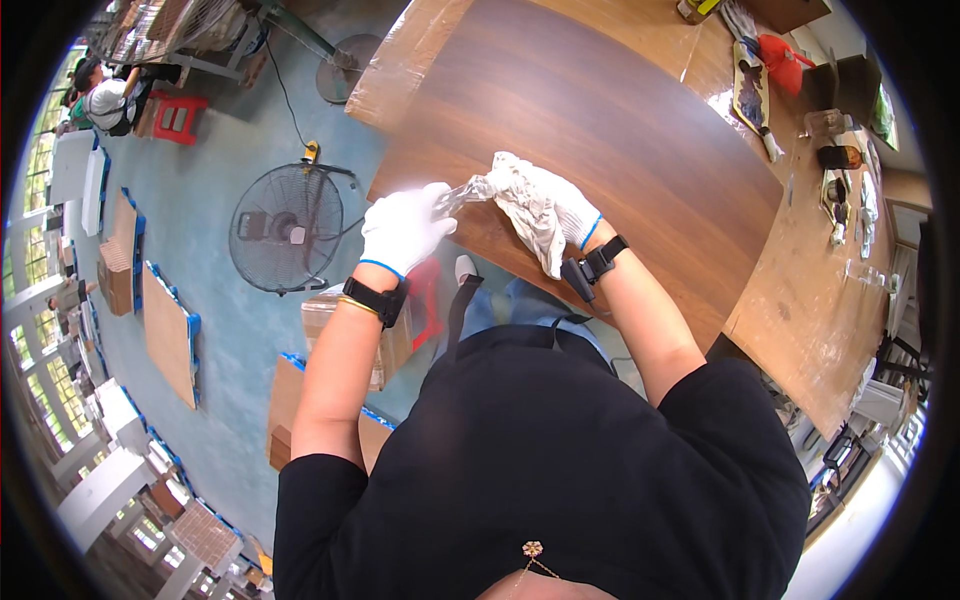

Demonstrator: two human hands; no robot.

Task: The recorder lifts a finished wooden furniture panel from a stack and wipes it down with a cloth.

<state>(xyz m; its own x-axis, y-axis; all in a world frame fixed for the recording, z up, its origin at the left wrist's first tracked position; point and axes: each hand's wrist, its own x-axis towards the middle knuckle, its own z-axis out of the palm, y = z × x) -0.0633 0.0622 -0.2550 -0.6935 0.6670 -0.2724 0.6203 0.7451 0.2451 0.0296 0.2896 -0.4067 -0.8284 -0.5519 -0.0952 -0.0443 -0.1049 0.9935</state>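
In a white glove with a blue cuff, my left hand (pixel 405 230) is closed at the near left edge of a dark brown wood-grain panel (pixel 600 110). Its fingers pinch a clear, shiny plastic piece (pixel 463 196), whose exact kind I cannot make out. My right hand (pixel 572 212), gloved the same way, grips a crumpled whitish cloth (pixel 526 205) over the panel. One end of the cloth meets the clear piece between both hands; its lower folds hang toward me. The right palm is partly hidden by the cloth.
A black floor fan (pixel 287 228) and a cardboard box (pixel 345 325) stand left of the panel. Along the right runs a workbench (pixel 800 310), with a red bag (pixel 778 62) and a dark bottle (pixel 838 157). Another person (pixel 108 98) is near a red stool (pixel 180 119) at far left.
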